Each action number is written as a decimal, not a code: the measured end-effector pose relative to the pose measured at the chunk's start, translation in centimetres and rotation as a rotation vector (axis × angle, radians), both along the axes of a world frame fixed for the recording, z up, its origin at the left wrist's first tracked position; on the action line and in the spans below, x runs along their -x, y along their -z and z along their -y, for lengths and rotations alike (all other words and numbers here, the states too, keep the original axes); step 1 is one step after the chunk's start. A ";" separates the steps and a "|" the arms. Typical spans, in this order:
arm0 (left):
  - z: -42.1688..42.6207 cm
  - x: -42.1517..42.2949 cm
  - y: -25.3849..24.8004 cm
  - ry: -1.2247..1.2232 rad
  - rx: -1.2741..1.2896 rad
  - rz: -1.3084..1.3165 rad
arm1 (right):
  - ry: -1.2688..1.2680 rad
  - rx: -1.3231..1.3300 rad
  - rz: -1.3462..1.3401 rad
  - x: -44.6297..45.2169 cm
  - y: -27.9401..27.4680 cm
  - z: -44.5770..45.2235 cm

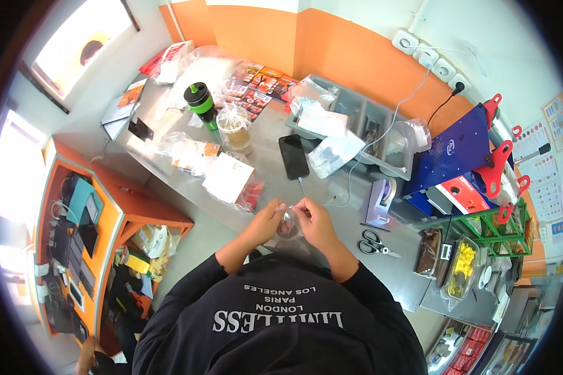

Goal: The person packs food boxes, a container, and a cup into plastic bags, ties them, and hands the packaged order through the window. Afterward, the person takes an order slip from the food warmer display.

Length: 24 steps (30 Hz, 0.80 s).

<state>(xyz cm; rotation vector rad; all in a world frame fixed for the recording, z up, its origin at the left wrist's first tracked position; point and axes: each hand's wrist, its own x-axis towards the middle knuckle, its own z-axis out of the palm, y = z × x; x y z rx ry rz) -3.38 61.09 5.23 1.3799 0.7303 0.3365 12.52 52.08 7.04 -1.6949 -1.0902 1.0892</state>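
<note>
Close in front of my chest, a small clear plastic bag [287,226] hangs between both hands at the table's near edge. My left hand [268,220] is closed, its fingertips pinching one side of the bag's top. The fingers of my right hand [316,222] pinch the other side. Something darker shows inside the bag, but I cannot make out what. Beyond my hands lies a black phone [293,157] with a cable plugged in. Left of it are a white paper [228,178] on plastic packets and a clear tub [234,132] wrapped in plastic.
To the right are a tape dispenser [380,203], black scissors [375,243] and a tray of yellow pieces [461,269]. A grey divided bin [391,165] stands at the back beside a blue box [450,147]. A green-black bottle [200,103] stands back left. Another person's hand [89,357] shows lower left.
</note>
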 end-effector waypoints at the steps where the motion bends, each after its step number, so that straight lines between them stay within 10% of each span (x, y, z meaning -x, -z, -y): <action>1: -0.3 0.0 0.5 -0.013 0.026 0.003 | -0.028 -0.236 0.055 0.1 1.6 0.0; 6: -1.6 0.7 1.5 0.041 0.002 0.029 | -0.190 -0.638 0.087 -0.5 4.0 -0.2; 11: -1.2 1.0 -0.7 0.176 -0.222 -0.058 | -0.287 -0.449 0.193 -1.3 4.6 -0.3; 16: 0.1 0.1 0.2 -0.012 -1.113 -0.089 | -0.166 -0.142 0.029 -0.4 3.2 -0.1; 18: 0.5 0.2 0.5 -0.045 -1.144 -0.066 | -0.186 -0.136 -0.002 -0.7 3.2 -0.4; 20: 0.6 0.1 0.9 -0.073 -1.172 -0.041 | -0.081 -0.049 -0.619 -1.2 3.7 -0.6; 24: 0.6 0.2 1.3 -0.040 -1.195 0.026 | -0.098 0.004 -0.437 -1.3 4.1 -0.3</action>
